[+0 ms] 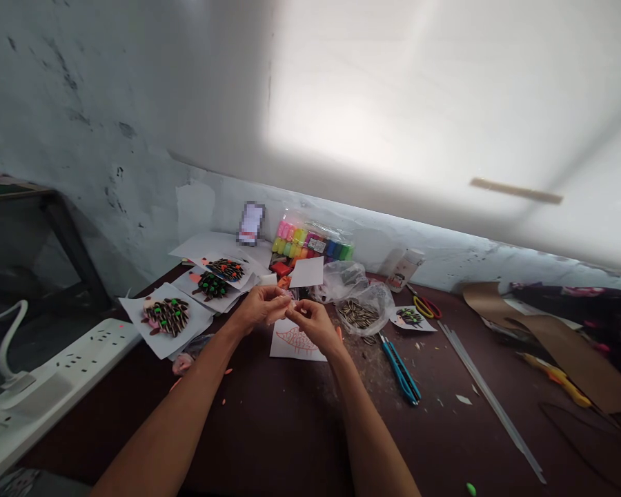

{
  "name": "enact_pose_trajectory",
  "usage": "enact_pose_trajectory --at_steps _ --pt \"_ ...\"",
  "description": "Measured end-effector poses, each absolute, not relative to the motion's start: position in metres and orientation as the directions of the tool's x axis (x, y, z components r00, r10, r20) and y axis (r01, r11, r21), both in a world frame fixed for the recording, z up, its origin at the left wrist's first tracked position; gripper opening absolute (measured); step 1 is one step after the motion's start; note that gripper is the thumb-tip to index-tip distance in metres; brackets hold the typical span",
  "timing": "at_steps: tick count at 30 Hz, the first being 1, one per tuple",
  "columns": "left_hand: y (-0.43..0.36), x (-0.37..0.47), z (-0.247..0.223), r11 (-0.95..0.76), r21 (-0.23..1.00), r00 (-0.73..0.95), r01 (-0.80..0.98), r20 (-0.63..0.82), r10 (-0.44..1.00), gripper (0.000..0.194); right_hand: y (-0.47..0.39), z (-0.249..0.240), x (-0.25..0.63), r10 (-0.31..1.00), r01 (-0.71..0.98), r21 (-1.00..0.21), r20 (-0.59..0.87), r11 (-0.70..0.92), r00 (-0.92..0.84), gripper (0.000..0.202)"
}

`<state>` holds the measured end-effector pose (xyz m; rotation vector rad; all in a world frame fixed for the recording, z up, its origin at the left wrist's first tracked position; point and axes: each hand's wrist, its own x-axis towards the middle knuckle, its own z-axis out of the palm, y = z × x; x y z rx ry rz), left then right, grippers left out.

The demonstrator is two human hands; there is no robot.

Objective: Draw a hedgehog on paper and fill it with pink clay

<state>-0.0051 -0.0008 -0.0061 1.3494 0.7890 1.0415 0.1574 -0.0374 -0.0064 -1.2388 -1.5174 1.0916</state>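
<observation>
The left hand (263,306) and right hand (313,323) meet above the middle of the dark table (269,428), thumbs and fingertips drawn together on one small pale piece (277,315), its material too blurred to tell. Both pinch it, probably because something so slight needs steadying from two sides. Just below them lies one sheet with an orange-red outline drawing (296,339) of a spiny animal, perhaps placed there for easy viewing

Beside the right hand, toward the far edge, an open plastic bag holds striped seeds (359,314), too many to count, seemingly kept within reach. Behind the hands, one blank white card (307,272) tilts before one pack of multicoloured clay (313,241); one phone (251,223) leans upright on the wall at the far edge, likely so its screen can be seen

Four seed-covered hedgehogs on paper are in view: three toward the far left corner, a near one (166,316), a middle one (210,285) and a far one (225,269), and a smaller one (410,317) right of the bag. Near that are one pair of red-and-yellow scissors (427,307), one white bottle (405,269) by the far edge and one blue-handled tool (401,373). Farther right lie translucent sticks (489,400), bunched too closely to count; one white power strip (56,386) runs along the left edge
</observation>
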Motion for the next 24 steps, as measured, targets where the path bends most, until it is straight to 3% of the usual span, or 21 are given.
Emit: enact_pose_trajectory --at_steps 12,24 --pt "-0.006 -0.012 0.004 -0.037 0.992 0.464 -0.117 0.088 0.881 0.030 -0.034 -0.006 0.167 0.993 0.294 -0.949 0.094 0.111 -0.071 0.025" --pt "-0.010 -0.011 0.008 0.038 0.995 0.477 -0.094 0.012 0.879 0.029 -0.037 -0.003 0.169 0.987 0.252 -0.962 0.073 0.109 -0.146 0.027"
